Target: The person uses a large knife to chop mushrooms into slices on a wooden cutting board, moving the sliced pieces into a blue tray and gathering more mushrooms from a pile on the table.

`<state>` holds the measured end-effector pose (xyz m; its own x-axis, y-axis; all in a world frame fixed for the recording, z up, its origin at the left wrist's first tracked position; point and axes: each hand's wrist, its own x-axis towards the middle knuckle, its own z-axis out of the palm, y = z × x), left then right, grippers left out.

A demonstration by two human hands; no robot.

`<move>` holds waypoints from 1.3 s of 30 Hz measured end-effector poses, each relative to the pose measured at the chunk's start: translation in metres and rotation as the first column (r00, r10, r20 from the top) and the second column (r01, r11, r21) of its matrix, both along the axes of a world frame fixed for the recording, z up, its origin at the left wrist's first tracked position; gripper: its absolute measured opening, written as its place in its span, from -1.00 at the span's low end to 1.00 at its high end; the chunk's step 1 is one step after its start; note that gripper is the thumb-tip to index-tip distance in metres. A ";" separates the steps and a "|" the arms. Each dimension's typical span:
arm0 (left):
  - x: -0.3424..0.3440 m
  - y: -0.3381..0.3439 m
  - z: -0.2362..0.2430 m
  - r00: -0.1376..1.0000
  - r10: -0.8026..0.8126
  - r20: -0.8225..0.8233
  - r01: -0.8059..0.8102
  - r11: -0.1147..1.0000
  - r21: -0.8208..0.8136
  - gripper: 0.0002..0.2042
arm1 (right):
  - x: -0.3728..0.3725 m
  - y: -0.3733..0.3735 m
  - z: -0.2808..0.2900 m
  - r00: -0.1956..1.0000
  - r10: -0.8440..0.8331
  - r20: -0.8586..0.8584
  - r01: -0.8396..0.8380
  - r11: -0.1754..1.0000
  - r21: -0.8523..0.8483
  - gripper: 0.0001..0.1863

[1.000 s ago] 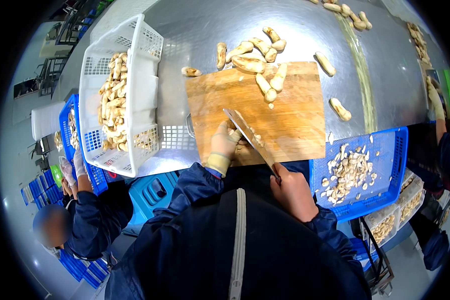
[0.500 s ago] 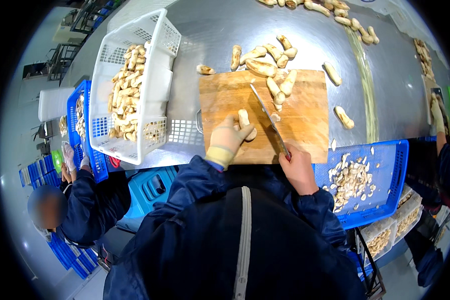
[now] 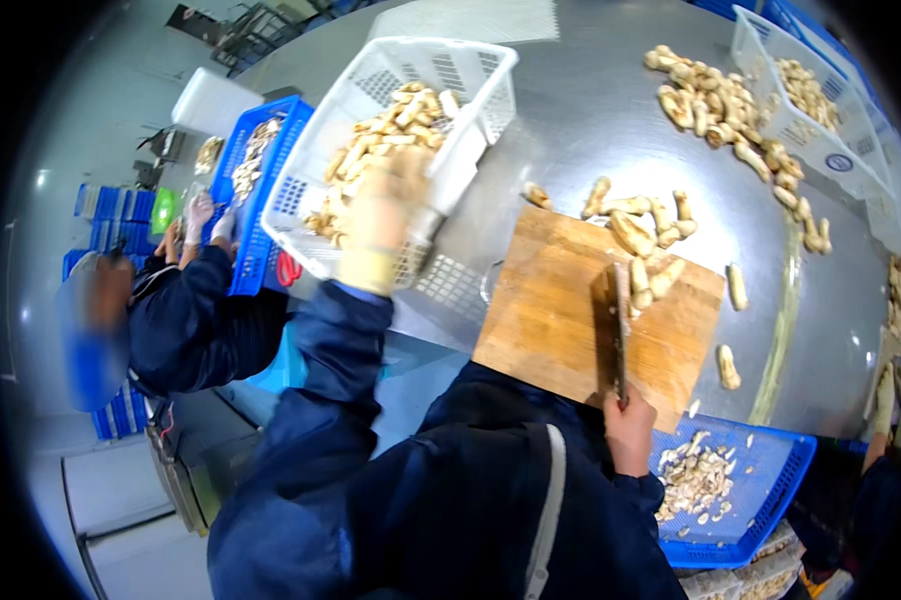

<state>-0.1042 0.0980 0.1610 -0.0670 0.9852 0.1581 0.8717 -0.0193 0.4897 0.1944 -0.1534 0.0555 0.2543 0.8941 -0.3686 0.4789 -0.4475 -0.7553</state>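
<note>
My left hand (image 3: 383, 215), in a pale glove with a yellow cuff, is over the white crate (image 3: 479, 165) of whole mushrooms (image 3: 396, 130). Motion smears its fingers, so whether they hold anything is hidden. Bare, my right hand (image 3: 631, 428) is closed round the handle of a knife (image 3: 623, 325), its blade pointing away from me above the wooden cutting board (image 3: 536, 315). Two or so pale mushrooms (image 3: 663, 280) lie on the board to the right of the blade. Several more mushrooms (image 3: 631, 234) are bunched along its far edge.
A blue basket (image 3: 761, 540) of mushroom slices (image 3: 693, 480) sits at the lower right. At the far right are a mushroom heap (image 3: 711, 100) and another white crate (image 3: 811, 130). On the left, a co-worker (image 3: 196, 310) reaches towards a blue tray (image 3: 296, 115).
My left hand has left the board and moved left over the white crate; the mushroom it held no longer shows on the board. The knife has turned more upright. The whole view has swung left.
</note>
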 end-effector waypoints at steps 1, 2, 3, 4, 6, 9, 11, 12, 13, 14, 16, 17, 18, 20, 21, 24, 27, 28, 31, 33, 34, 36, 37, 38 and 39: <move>-0.029 0.018 0.001 0.997 0.039 -0.064 -0.036 0.998 0.043 -0.70 | 0.000 0.000 -0.001 1.000 0.016 0.019 -0.017 0.998 0.059 -0.68; -0.053 0.028 0.006 0.995 0.019 -0.099 -0.021 0.999 -0.026 -0.58 | -0.004 -0.002 -0.003 1.000 -0.004 -0.009 0.004 0.997 0.083 -0.67; -0.053 0.028 0.008 0.962 0.024 -0.270 0.031 0.980 0.197 -0.52 | -0.006 -0.004 0.000 0.999 -0.020 -0.026 0.022 0.997 0.077 -0.66; -0.038 0.028 0.014 0.959 0.027 -0.281 0.038 0.974 0.225 -0.51 | -0.007 -0.005 0.004 0.999 -0.036 -0.040 0.039 0.997 0.070 -0.66; 0.017 0.022 0.006 0.986 -0.153 -0.067 0.163 0.970 0.182 -0.53 | -0.006 -0.008 0.015 0.992 -0.123 -0.036 0.125 0.989 0.073 -0.65; 0.107 0.013 -0.057 0.840 -0.523 0.146 0.532 0.846 -0.030 -0.58 | 0.005 -0.022 0.003 0.954 -0.277 -0.111 0.289 0.951 0.112 -0.68; 0.161 0.006 -0.105 0.716 -0.698 -0.002 0.698 0.716 0.030 -0.60 | 0.010 -0.023 0.012 0.890 -0.401 -0.216 0.424 0.903 0.073 -0.79; 0.188 0.009 -0.112 0.604 -0.769 -0.208 0.774 0.629 -0.075 -0.64 | 0.014 -0.024 0.020 0.890 -0.409 -0.202 0.430 0.899 0.075 -0.79; 0.195 0.012 -0.141 0.557 -0.773 -0.304 0.812 0.584 0.001 -0.61 | 0.016 -0.024 0.028 0.864 -0.444 -0.238 0.463 0.886 0.030 -0.84; 0.204 0.012 -0.145 0.559 -0.774 -0.298 0.811 0.584 0.005 -0.61 | 0.017 -0.025 0.033 0.831 -0.485 -0.271 0.499 0.866 -0.018 -0.86; 0.212 0.012 -0.153 0.579 -0.703 -0.413 0.676 0.697 -0.240 -0.62 | 0.016 -0.026 0.038 0.833 -0.484 -0.269 0.502 0.865 -0.001 -0.85; 0.220 0.013 -0.147 0.555 -0.733 -0.393 0.667 0.675 -0.316 -0.63 | 0.018 -0.029 0.038 0.822 -0.504 -0.264 0.522 0.853 -0.002 -0.85; 0.219 0.011 -0.140 0.550 -0.738 -0.390 0.674 0.669 -0.315 -0.63 | 0.018 -0.032 0.038 0.812 -0.519 -0.266 0.537 0.843 -0.006 -0.85; 0.191 0.003 -0.126 0.584 -0.810 -0.041 0.808 0.586 -0.067 -0.64 | 0.016 -0.032 0.039 0.787 -0.538 -0.302 0.554 0.832 -0.037 -0.85; 0.171 -0.005 -0.124 0.510 -0.860 0.023 0.859 0.510 0.040 -0.65 | 0.013 -0.032 0.036 0.797 -0.505 -0.331 0.520 0.853 -0.050 -0.85; 0.120 -0.040 -0.137 0.380 -0.924 -0.041 0.925 0.379 0.027 -0.66 | 0.002 -0.023 0.031 0.846 -0.423 -0.325 0.432 0.901 -0.049 -0.85; 0.083 -0.063 -0.152 0.355 -0.926 -0.132 0.924 0.369 -0.103 -0.65 | -0.005 -0.015 0.017 0.952 -0.190 -0.239 0.196 0.981 0.000 -0.73; 0.077 -0.067 -0.154 0.352 -0.927 -0.129 0.924 0.366 -0.108 -0.65 | -0.007 -0.014 0.016 0.951 -0.193 -0.242 0.198 0.980 -0.005 -0.73; 0.071 -0.086 -0.149 0.755 -0.640 0.142 0.641 0.766 0.044 -0.67 | -0.011 -0.011 0.009 0.973 -0.077 -0.216 0.090 0.994 0.055 -0.75; 0.067 -0.107 -0.144 0.865 -0.422 0.269 0.472 0.868 -0.154 -0.68 | -0.016 -0.008 0.009 0.975 -0.061 -0.213 0.062 0.998 0.002 -0.72; 0.065 -0.113 -0.142 0.926 -0.162 0.341 0.287 0.889 -0.357 -0.67 | -0.018 -0.006 0.011 0.978 -0.040 -0.206 0.032 0.999 -0.042 -0.69; 0.071 -0.119 -0.163 0.828 0.015 0.561 0.268 0.868 -0.418 -0.65 | -0.020 -0.003 0.011 0.978 -0.029 -0.207 0.017 0.998 -0.059 -0.68; 0.082 -0.119 -0.153 0.848 0.047 0.528 0.252 0.841 -0.479 -0.67 | -0.021 -0.003 0.009 0.978 -0.023 -0.209 0.008 0.997 -0.071 -0.68; 0.090 -0.119 -0.147 0.866 0.075 0.494 0.234 0.812 -0.535 -0.69 | -0.022 -0.002 0.010 0.978 -0.019 -0.210 0.003 0.997 -0.075 -0.68; 0.096 -0.118 -0.150 0.936 0.021 0.352 0.186 0.819 -0.543 -0.65 | -0.023 -0.002 0.010 0.976 -0.017 -0.216 -0.001 0.997 -0.079 -0.68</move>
<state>-0.0084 -0.0204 0.0105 0.0737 0.8957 -0.4385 0.6655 0.2833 0.6905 0.1714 -0.1551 0.0655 0.1679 0.8585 -0.4846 0.3043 -0.5127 -0.8028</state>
